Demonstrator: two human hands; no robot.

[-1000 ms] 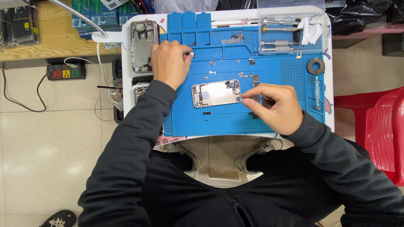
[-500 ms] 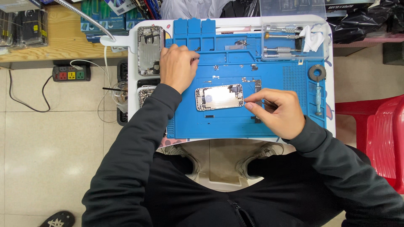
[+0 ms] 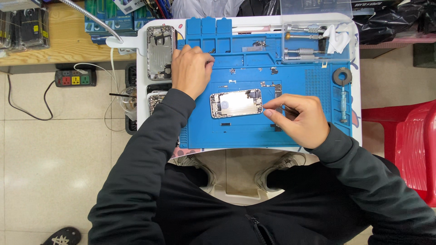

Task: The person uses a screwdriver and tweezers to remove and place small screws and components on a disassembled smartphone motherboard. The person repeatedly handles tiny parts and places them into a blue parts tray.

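Observation:
An opened phone chassis (image 3: pixel 236 103) lies flat in the middle of the blue repair mat (image 3: pixel 236 131). My right hand (image 3: pixel 297 119) is at its right end, pinching thin dark tweezers (image 3: pixel 290 109) whose tip points toward the chassis edge. My left hand (image 3: pixel 190 69) rests on the mat's upper left with its fingers curled, fingertips down by the mat's small compartments (image 3: pixel 215 27). Whether those fingers pinch anything is hidden. Tiny screws and metal parts (image 3: pixel 271 84) lie scattered above the chassis.
A second phone housing (image 3: pixel 160 51) lies on the white table (image 3: pixel 356 81) left of the mat, with another phone (image 3: pixel 156 102) below it. A clear tray of screwdrivers (image 3: pixel 304 43), a tape roll (image 3: pixel 342 75), a power strip (image 3: pixel 75 78) and a red plastic chair (image 3: pixel 415 145) surround the table.
Both hands stay almost where they were over the mat. Only the view shifts slightly.

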